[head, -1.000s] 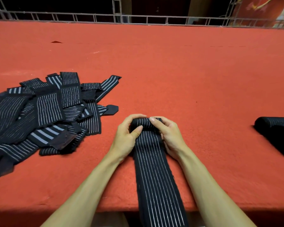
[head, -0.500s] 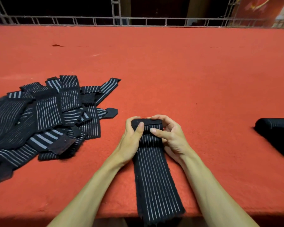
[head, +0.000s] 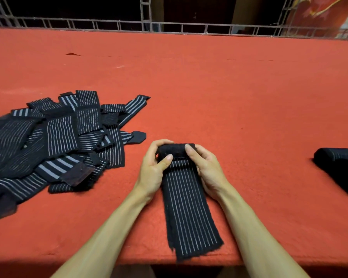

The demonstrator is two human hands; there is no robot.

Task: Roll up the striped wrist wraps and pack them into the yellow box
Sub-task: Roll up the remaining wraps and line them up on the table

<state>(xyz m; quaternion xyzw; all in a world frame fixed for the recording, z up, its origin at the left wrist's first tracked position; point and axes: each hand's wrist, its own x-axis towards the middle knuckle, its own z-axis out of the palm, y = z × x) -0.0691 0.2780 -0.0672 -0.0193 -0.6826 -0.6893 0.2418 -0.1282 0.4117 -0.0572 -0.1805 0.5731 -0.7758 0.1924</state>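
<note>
A red tabletop point(head: 229, 93) carries everything. On its left side lies a pile point(head: 54, 141) of loose dark striped wraps, flat and overlapping, their ends fanned toward the middle. The closest end, a plain black tab point(head: 138, 136), lies near the left hand point(head: 152, 169) but apart from it. At the right edge of view sit dark rolls point(head: 340, 167) of wound wraps, well apart from the right hand point(head: 208, 169). A metal railing point(head: 169, 27) runs behind the far edge, with a red banner point(head: 325, 15) at the upper right

The wrap point(head: 187, 207) in work lies in the middle of the near side, between the pile and the rolls. Its far end is wound into a short coil point(head: 176, 150), and both hands grip that coil. The left hand's fingers curl over its left end, with the thumb pressed on its front. The right hand's fingers curl round its right end, with the forefinger laid on top

The unwound part lies flat on the tabletop between the two wrists. Its long axis runs from the coil back toward the person, slanting slightly so that the frayed near end sits a little further right, at the tabletop's near edge. The pale stripes run along that length, while the coil's own axis lies crosswise, left to right
</note>
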